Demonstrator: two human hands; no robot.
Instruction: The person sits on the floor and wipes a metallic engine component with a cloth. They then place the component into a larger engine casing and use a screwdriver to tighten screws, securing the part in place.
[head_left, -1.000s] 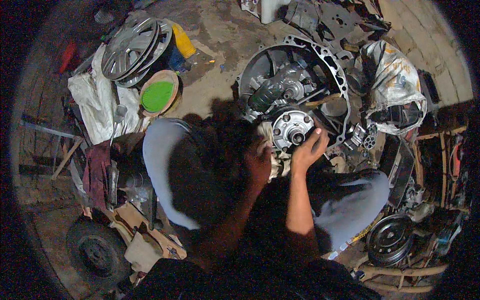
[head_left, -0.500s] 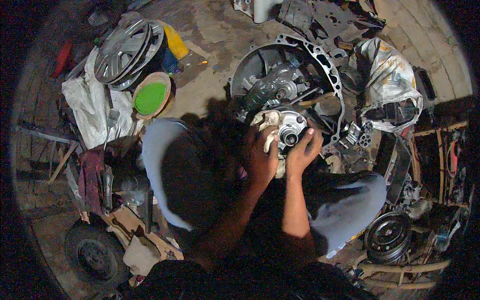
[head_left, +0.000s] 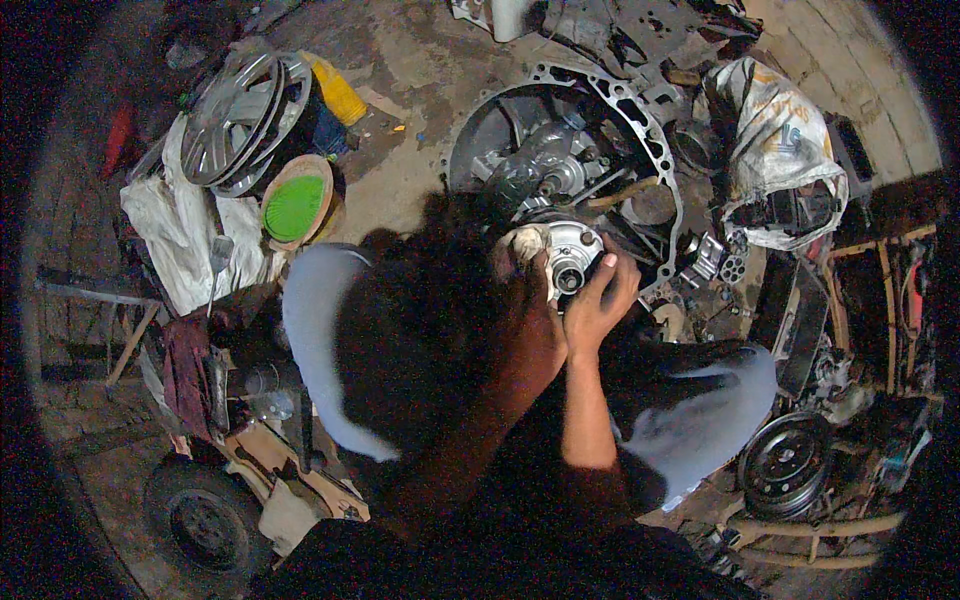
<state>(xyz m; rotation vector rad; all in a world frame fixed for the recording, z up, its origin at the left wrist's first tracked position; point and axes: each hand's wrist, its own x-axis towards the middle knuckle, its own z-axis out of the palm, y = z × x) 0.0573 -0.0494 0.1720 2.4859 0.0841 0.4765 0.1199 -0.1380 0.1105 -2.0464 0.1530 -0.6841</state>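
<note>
Silver round hub part (head_left: 572, 262) sits gripped btwn my left hand (head_left: 530, 320) & right hand (head_left: 600, 300), just at near edge of big bell housing (head_left: 560, 150) on the floor, bore facing up at me, axis approx vertical; looks mid-job, not yet seated in housing.

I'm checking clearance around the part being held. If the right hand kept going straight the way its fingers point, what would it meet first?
The right hand already grips the round metal hub. Past that, up the picture, probably the big aluminium bell housing on the floor, though depth is unclear.
</note>
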